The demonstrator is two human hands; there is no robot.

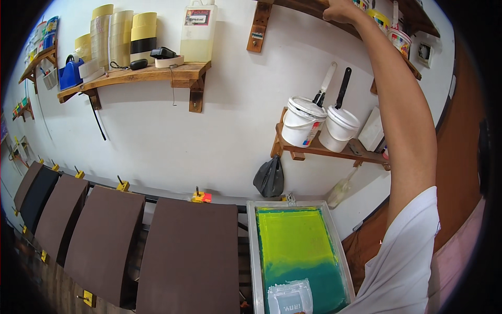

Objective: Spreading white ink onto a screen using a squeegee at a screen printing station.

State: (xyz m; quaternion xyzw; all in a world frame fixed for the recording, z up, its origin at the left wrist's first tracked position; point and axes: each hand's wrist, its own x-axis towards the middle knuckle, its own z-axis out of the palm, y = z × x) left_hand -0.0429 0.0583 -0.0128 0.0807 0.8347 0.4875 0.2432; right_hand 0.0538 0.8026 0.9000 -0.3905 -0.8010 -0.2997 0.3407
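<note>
My right hand (340,10) is raised to the high wooden shelf (308,6) at the top, its fingers curled at the shelf edge; what they hold, if anything, is unclear. Paint tubs (399,43) stand up there, just right of the hand. My left hand is not in view. Below, a framed screen (251,246) holds a yellow-green and teal surface, with a translucent white piece (287,293) at its lower edge.
Brown padded platens (188,256) with yellow clamps line the lower left. A left shelf (125,74) holds tape rolls and a jug. A middle shelf (311,150) carries white buckets (301,125) with handled tools. A black bag (268,178) hangs below it.
</note>
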